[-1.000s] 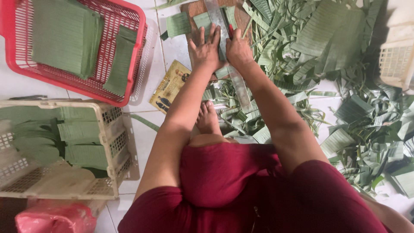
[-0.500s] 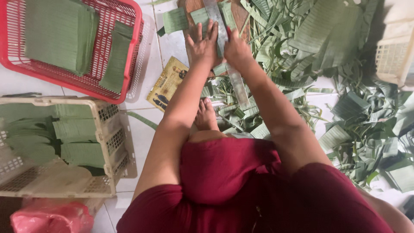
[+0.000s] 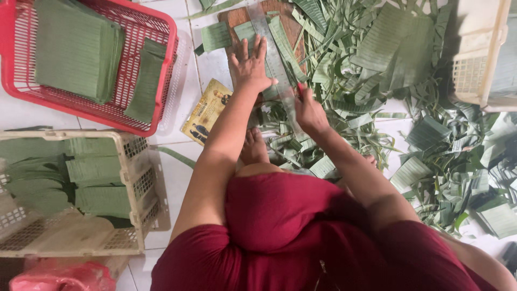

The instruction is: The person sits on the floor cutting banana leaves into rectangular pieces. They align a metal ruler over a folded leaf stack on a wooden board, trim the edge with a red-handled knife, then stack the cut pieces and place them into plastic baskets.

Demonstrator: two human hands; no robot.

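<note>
My left hand (image 3: 250,64) lies flat with fingers spread, pressing down a long clear ruler (image 3: 269,40) and a green banana-leaf strip (image 3: 246,31) on a brown wooden board (image 3: 232,16). My right hand (image 3: 309,110) is closed around a small red-tipped tool (image 3: 299,88), most of it hidden in the fist. That hand sits against the ruler's right edge, nearer to me than the left hand. My bare foot (image 3: 253,148) rests on the floor just below the board.
A red basket (image 3: 161,70) with stacked cut leaf sheets stands at upper left. A beige crate (image 3: 134,188) with folded leaves is at the left, another beige crate (image 3: 479,59) at upper right. Leaf scraps (image 3: 431,156) cover the right floor. A yellow printed card (image 3: 207,110) lies nearby.
My right hand has slid along the ruler's edge toward my body, away from the left hand. The left hand stays pressed on the ruler.
</note>
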